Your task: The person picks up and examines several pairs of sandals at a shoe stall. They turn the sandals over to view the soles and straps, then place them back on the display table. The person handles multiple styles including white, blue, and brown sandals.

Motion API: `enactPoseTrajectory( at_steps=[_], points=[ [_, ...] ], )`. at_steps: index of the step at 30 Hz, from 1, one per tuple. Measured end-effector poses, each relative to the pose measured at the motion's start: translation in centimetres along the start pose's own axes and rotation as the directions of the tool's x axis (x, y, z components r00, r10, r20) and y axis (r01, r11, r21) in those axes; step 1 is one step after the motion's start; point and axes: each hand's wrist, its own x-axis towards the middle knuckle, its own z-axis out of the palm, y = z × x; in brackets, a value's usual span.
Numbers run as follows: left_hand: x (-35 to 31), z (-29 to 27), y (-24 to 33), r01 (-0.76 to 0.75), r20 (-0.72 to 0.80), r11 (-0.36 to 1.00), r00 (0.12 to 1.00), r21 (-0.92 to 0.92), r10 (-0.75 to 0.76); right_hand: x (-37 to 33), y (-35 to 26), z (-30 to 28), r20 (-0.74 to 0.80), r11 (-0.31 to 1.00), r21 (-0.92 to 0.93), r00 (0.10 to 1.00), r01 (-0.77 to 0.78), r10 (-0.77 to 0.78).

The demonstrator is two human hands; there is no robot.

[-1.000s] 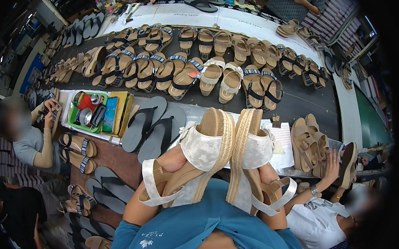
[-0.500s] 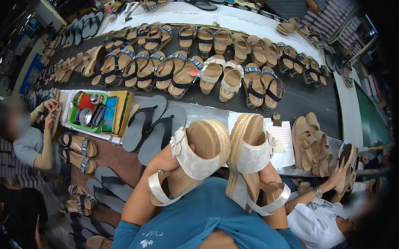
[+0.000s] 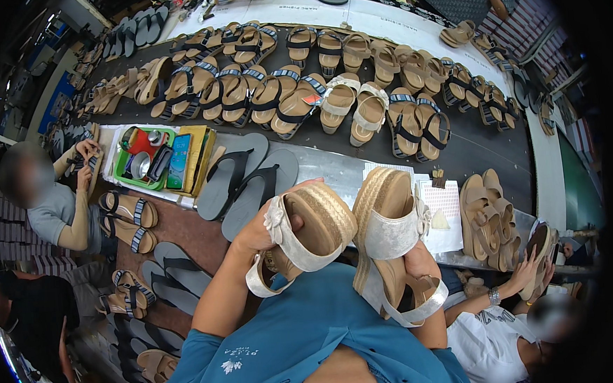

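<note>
Two silvery-white wedge sandals with woven rope-like sides are held up side by side before my chest. My left hand (image 3: pixel 258 228) is closed around the left wedge sandal (image 3: pixel 315 246), its thumb inside under the wide front strap by a flower trim. The right wedge sandal (image 3: pixel 391 238) is gripped by my right hand (image 3: pixel 420 260) at its outer side, the fingers partly hidden behind the straps. Both toes point away from me, and the ankle straps hang loose toward me. The two soles nearly touch at their inner edges.
Rows of sandals stand on a dark conveyor belt (image 3: pixel 261 134) ahead. Grey flip-flops (image 3: pixel 246 177), a green basket (image 3: pixel 120 168) of small items and a paper sheet (image 3: pixel 443 215) lie nearer. Beige sandals (image 3: pixel 487 215) stand right. Co-workers sit at left, right and far side.
My left hand has tilted its sandal, so more of the woven side shows. The right sandal has turned slightly. The surroundings have shifted a little rightward in view.
</note>
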Motion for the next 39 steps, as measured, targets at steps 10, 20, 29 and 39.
enactPoseTrajectory(
  at_steps=[10,20,29,39],
  points=[
    [-0.2,-0.5,-0.1,-0.082,-0.182,0.906,0.968,0.416,0.171,3.3,1.7,-0.6,0.039,0.979,-0.197,0.998,0.058,-0.052],
    [-4.5,-3.1,-4.0,-0.068,-0.455,0.813,0.800,0.578,0.391,14.0,12.2,-1.4,-0.190,0.750,-0.642,0.916,0.157,-0.354],
    [-6.3,-3.1,-4.5,-0.078,-0.531,0.798,0.707,0.597,0.467,8.2,16.7,-5.2,-0.350,0.587,-0.795,0.675,0.153,-0.649],
    [-4.6,-1.3,-3.3,-0.081,-0.529,0.831,0.736,0.551,0.423,10.3,17.9,-2.9,-0.254,0.381,-0.916,0.550,0.128,-0.795]
  ],
)
